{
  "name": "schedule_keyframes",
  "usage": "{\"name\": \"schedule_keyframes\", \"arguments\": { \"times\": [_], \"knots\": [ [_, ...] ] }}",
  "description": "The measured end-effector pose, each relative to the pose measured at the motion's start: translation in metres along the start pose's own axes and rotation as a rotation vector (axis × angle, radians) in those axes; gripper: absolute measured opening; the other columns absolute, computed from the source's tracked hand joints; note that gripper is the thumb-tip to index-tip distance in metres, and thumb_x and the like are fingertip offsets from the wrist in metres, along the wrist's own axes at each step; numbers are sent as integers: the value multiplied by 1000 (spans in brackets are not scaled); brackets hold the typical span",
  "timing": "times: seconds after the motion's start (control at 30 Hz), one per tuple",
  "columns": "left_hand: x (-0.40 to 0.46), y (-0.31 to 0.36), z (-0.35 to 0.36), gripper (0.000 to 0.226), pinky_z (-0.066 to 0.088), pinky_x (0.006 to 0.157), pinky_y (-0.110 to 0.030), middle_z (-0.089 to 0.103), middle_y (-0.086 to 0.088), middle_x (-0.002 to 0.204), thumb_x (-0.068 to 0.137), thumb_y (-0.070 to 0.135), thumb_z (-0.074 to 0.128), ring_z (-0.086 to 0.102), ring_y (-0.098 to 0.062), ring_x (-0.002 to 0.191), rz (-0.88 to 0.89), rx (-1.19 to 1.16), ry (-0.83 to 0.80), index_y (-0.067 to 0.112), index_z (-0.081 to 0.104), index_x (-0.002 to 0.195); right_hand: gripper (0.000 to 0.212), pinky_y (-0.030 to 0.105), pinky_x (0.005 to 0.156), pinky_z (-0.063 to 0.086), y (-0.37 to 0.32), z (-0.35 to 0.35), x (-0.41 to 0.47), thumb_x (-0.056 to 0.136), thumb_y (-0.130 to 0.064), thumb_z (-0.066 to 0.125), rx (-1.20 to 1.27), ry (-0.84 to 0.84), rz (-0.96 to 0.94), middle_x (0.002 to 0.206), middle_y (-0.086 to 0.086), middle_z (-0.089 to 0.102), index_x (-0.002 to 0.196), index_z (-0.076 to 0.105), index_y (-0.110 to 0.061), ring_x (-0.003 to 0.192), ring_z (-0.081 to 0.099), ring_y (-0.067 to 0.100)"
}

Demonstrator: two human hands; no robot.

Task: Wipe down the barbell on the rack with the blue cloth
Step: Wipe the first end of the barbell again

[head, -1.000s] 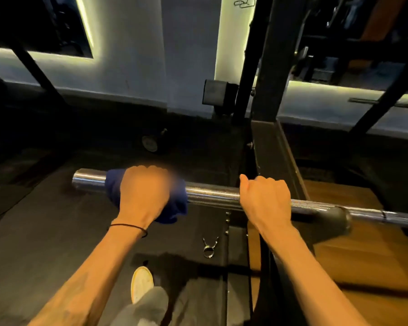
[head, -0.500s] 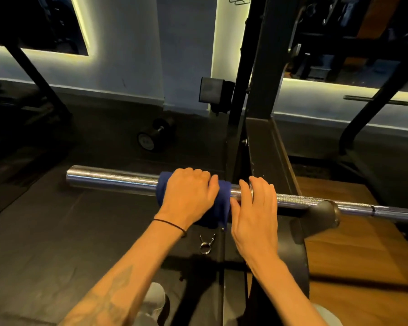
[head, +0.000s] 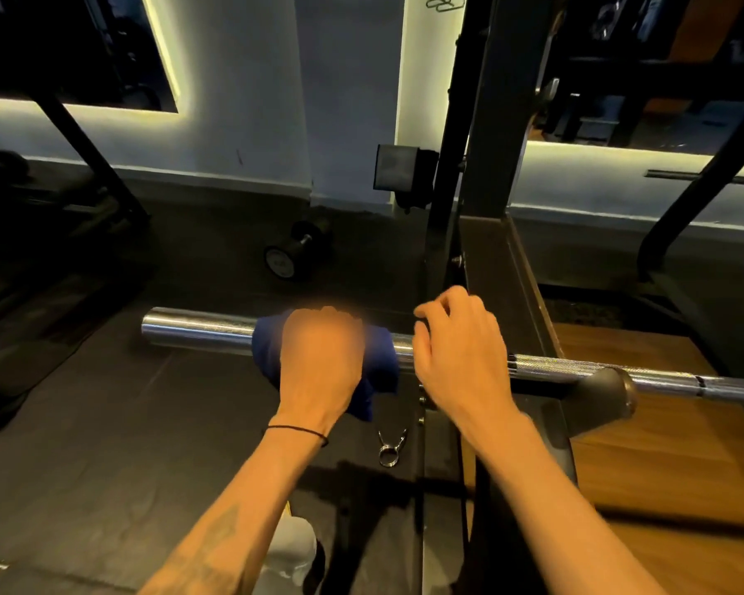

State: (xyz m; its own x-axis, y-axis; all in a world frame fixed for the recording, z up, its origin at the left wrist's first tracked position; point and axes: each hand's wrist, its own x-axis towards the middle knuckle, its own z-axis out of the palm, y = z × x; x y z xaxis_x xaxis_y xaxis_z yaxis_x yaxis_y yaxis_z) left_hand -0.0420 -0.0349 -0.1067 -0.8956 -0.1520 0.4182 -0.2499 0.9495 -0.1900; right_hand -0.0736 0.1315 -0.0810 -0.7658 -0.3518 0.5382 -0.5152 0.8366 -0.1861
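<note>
The steel barbell [head: 198,332] lies across the view on the black rack [head: 490,143], its thick sleeve end pointing left and its knurled shaft running off to the right over a black hook [head: 602,388]. The blue cloth [head: 381,354] is wrapped around the sleeve. My left hand [head: 323,358] grips the cloth around the bar and is motion-blurred. Just right of the cloth, my right hand [head: 460,358] sits over the bar by the rack upright, knuckles raised and fingers loosely curled, not wrapped around it.
A spring collar clip [head: 391,448] lies on the dark rubber floor below the bar. A dumbbell [head: 293,255] sits farther back near the wall. A wooden platform [head: 662,465] is to the right. My shoe [head: 288,551] shows at the bottom.
My left hand slid the cloth right along the sleeve, then back left toward the bar's end. My right hand let go of the bar, lay flat, and now has raised, curled fingers.
</note>
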Motion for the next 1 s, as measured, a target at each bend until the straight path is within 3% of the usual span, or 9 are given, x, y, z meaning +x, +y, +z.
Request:
{"name": "schedule_keyframes", "arguments": {
  "times": [0.13,0.23,0.33,0.5,0.57,0.63,0.67,0.83,1.0],
  "knots": [
    [-16,4,12,20,37,85,-35,56,4,85,94,37,41,46,-16,78,-127,-468,171,23,55,88,28,40,79,54,1,3,40,106,-30,42,-243,-358,-208,112,5,61,124,58,-17,100,59,24],
    [-28,2,19,22,34,94,-36,56,3,97,92,40,45,47,-17,90,-110,-492,215,22,53,101,51,39,74,52,4,4,35,98,-32,57,-360,-594,-311,113,7,63,142,36,-19,99,63,29],
    [-24,-15,20,31,35,95,-36,60,2,100,94,44,41,54,-19,92,36,-410,220,21,56,107,62,38,69,49,-1,5,24,97,-32,55,-472,-526,-320,112,6,65,150,26,-18,95,65,29],
    [3,-81,17,45,40,73,-39,62,1,77,97,42,18,54,-22,70,28,-149,11,25,56,79,58,36,65,41,-3,9,8,98,-23,54,-545,-404,-335,99,4,60,150,31,-12,81,63,26],
    [9,-117,22,51,42,70,-43,65,-4,75,96,40,16,57,-27,69,-23,-86,-35,22,59,76,42,37,68,36,-5,10,0,107,-25,23,-518,-373,-252,92,3,54,140,46,-16,76,55,25],
    [11,-150,27,57,45,69,-44,68,-8,74,95,41,14,59,-31,69,-50,-82,-84,19,63,75,83,37,73,24,-7,16,-7,97,-32,-25,-408,-278,-207,90,-2,46,118,55,-23,76,39,22],
    [12,-163,29,62,44,69,-43,69,-9,77,93,41,9,60,-32,70,-32,-56,-113,17,64,79,91,36,75,22,-9,18,-12,92,-35,-34,-379,-258,-178,90,-3,44,110,55,-24,77,33,20],
    [19,-188,37,52,44,74,-39,71,-6,97,101,38,16,63,-28,83,-22,-2,-211,19,64,106,49,41,86,38,-13,31,-31,107,-42,19,-204,-42,-33,87,3,50,101,58,-12,80,44,23],
    [15,-187,38,30,47,70,-38,69,-3,91,102,32,34,64,-25,80,-110,-2,-169,17,59,101,46,47,105,39,-9,42,-40,103,-42,42,-104,25,3,108,10,62,121,62,-5,103,58,30]
  ]
}}
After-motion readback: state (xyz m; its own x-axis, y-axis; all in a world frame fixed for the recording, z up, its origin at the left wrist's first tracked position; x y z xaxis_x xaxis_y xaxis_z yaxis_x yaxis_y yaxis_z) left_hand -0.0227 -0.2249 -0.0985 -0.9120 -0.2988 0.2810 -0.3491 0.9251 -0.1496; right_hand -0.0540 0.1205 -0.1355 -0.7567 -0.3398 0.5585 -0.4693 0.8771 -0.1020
